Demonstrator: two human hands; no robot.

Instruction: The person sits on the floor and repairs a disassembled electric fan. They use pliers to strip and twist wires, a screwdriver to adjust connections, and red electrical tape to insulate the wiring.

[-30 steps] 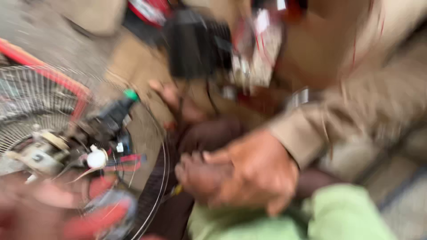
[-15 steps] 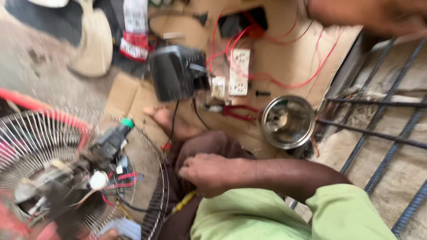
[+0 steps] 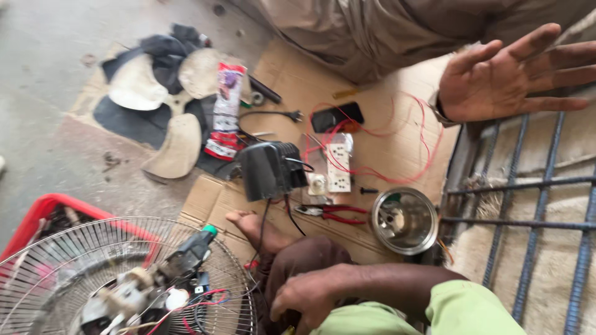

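The person's right hand [image 3: 301, 302] lies curled over a brown-trousered knee [image 3: 307, 257]. I cannot tell whether it grips anything, and the left hand is out of sight. Just beside it, the bare fan motor with red and black wires [image 3: 149, 291] sits in the round wire fan guard [image 3: 74, 260]. Reaching in there, I'd judge, calls for steadying the guard and keeping clear of the loose wires.

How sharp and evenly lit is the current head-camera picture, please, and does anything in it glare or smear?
Head view: soft, even daylight with faint shadows; mild motion softness overall, worst on the fan motor and wire guard at lower left; the steel bowl shows a bright reflection; the open hand at upper right and the hand at the bottom read fairly clearly.
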